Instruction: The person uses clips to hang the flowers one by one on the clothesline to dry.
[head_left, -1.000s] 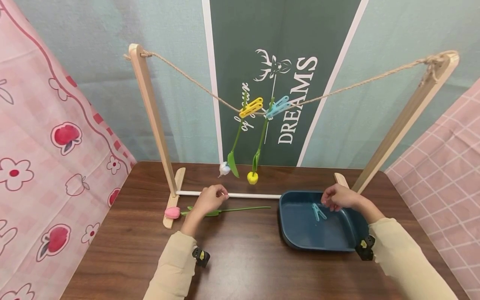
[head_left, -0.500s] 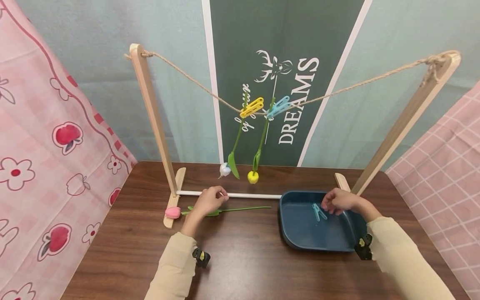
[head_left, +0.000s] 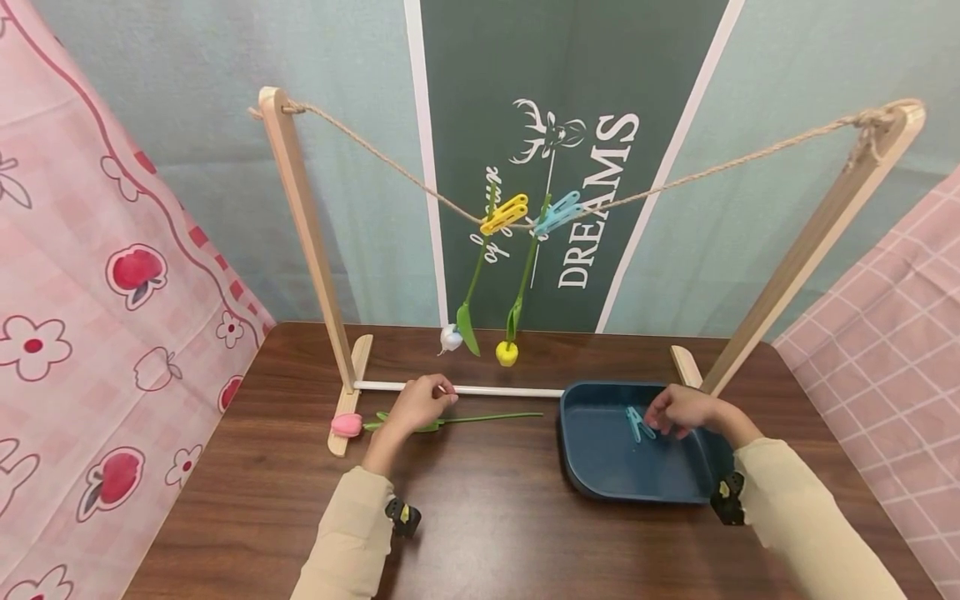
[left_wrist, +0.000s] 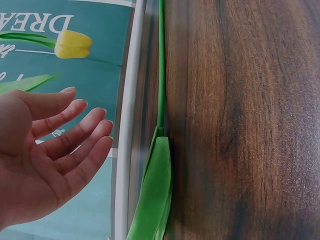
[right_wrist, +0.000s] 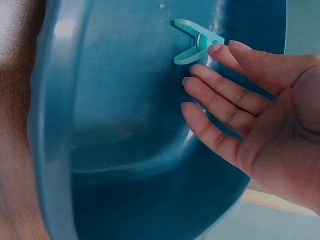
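Head view shows a brown table (head_left: 510, 533) between pink cloths (head_left: 67, 275)

Left hand (left_wrist: 45, 167) near green stem (left_wrist: 161, 75)

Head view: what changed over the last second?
The right hand moved slightly down the picture, over the tray, beside the loose blue clothespin. Nothing was visibly taken hold of or let go. The left hand, pink tulip and two hanging flowers stayed as they were.
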